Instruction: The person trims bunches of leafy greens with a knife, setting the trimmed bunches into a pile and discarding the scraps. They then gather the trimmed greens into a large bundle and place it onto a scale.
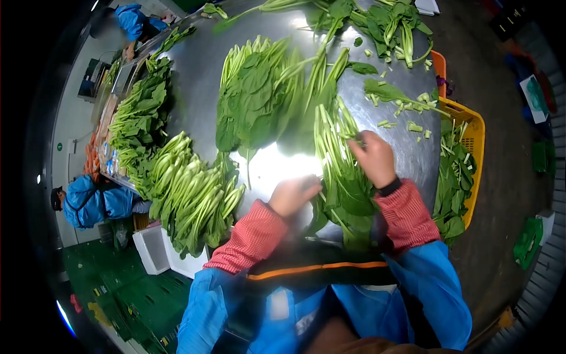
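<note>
A bunch of leafy greens [333, 133] lies on the metal table in front of me, pale stems pointing away and leaves toward my body. My right hand [375, 158] is at the bunch's right side, its fingers closed on the stems there. On the left side of the same bunch is my left hand [293, 196], slightly blurred, fingers stretched toward the stems. Just beyond, a larger pile of greens [253, 97] rests with its leaves facing me; part of it is smeared by motion.
Stacked greens [191, 194] line the table's left edge. Cut stem ends [415, 127] and loose leaves are scattered at the right. A yellow crate [479, 138] holding greens stands against the right edge. Two people in blue work at the left, one near a white foam box [150, 251].
</note>
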{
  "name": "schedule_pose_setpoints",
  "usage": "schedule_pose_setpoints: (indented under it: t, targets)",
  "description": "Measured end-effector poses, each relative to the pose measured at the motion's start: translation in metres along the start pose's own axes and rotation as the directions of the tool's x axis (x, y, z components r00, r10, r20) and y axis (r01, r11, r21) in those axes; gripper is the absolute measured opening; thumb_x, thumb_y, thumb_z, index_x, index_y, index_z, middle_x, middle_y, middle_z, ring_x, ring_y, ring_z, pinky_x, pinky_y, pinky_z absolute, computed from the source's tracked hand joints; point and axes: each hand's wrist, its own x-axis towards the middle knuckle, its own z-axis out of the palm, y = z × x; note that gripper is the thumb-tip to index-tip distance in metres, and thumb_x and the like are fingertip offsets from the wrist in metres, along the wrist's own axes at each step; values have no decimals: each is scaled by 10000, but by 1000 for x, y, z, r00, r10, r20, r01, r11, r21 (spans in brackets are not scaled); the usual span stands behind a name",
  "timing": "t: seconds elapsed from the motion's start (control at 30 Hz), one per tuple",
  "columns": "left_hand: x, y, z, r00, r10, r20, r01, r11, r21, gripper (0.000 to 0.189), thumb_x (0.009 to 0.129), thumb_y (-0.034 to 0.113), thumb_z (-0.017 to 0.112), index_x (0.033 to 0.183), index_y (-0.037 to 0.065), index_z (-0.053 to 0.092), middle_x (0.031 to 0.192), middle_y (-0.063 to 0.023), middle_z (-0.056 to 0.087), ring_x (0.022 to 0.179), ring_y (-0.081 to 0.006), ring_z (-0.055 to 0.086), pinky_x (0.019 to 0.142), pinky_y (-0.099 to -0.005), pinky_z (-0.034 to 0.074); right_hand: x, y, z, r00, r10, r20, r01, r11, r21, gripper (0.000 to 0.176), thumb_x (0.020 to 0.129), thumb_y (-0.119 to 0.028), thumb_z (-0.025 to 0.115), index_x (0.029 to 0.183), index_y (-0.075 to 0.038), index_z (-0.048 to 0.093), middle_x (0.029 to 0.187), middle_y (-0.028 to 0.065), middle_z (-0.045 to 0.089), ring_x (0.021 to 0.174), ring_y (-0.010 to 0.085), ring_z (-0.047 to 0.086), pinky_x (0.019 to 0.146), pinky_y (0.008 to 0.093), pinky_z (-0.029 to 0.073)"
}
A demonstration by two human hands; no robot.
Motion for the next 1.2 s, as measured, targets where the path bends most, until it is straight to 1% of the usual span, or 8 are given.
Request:
schedule_pose_setpoints:
  t: [0.2, 0.37, 0.67, 0.77, 0.9, 1.03, 1.1, 1.2]
  targets:
    - [-2, -14, 3, 983, -171, -65, 148, 953, -266, 194, 848, 123, 653, 1003, 8, 663, 901, -39, 679, 828, -107, 608, 769, -266, 485, -8, -4, 79, 979, 52, 197, 5, 961, -276, 307, 781, -285, 674, 812, 6, 579, 716, 193, 632, 632, 368, 623, 569, 438, 489]
    - [17, -20, -11, 965, -256, -62, 198, 860, -470, 306, 868, 152, 642, 1130, 1, 595, 986, -53, 661, 895, -123, 608, 821, -245, 471, -18, -15, 44, 972, 169, 165, -205, 949, 240, 265, 792, -242, 658, 894, -5, 599, 686, 166, 614, 623, 319, 619, 573, 381, 475]
    - [59, 22, -13, 996, -61, -68, -13, 646, -763, 373, 881, 145, 640, 1209, 3, 533, 1022, -35, 619, 894, -113, 597, 784, -261, 493, -62, -73, -11, 959, 209, 190, -262, 908, 326, 279, 811, -229, 680, 943, 7, 614, 730, 145, 617, 590, 211, 594, 573, 313, 459]
    - [52, 46, -26, 992, -23, 127, 115, 596, -795, 394, 887, 244, 641, 1215, 49, 546, 1007, -25, 634, 879, -107, 577, 743, -257, 459, -57, -66, -45, 991, -4, -134, 4, 1000, 0, 199, 823, -200, 670, 883, -13, 635, 774, 136, 642, 638, 285, 624, 579, 343, 479]
    - [54, 72, -21, 943, 53, 330, 232, 606, -761, 238, 914, 187, 609, 1128, 82, 614, 891, 63, 624, 699, -10, 535, 581, -162, 415, -48, -69, -91, 968, -244, -52, 197, 875, -442, 121, 803, -181, 664, 857, -84, 615, 794, 92, 636, 658, 280, 623, 562, 366, 488]
    - [53, 86, -19, 912, 150, 382, 226, 592, -773, 221, 908, 179, 619, 1110, 89, 625, 857, 85, 609, 608, 19, 449, 515, -155, 353, -70, 24, -99, 985, -73, -155, -6, 889, -457, 162, 832, -211, 635, 908, -68, 634, 783, 119, 647, 665, 319, 617, 571, 405, 482]
    - [57, 77, -16, 930, 125, 346, 224, 555, -801, 266, 922, 251, 591, 1122, 76, 600, 939, 31, 611, 774, -57, 537, 665, -232, 441, -86, 37, -111, 917, 328, -226, -378, 895, -236, 218, 865, -235, 610, 944, -37, 652, 756, 154, 656, 661, 335, 626, 578, 396, 483]
    - [59, 55, -18, 886, 280, 371, 284, 305, -909, 317, 954, 315, 520, 1153, 70, 544, 1096, -59, 600, 1038, -186, 559, 908, -407, 454, -99, 40, -96, 871, 383, -307, -409, 912, -21, 262, 885, -258, 593, 959, -16, 660, 746, 189, 658, 658, 334, 641, 588, 374, 489]
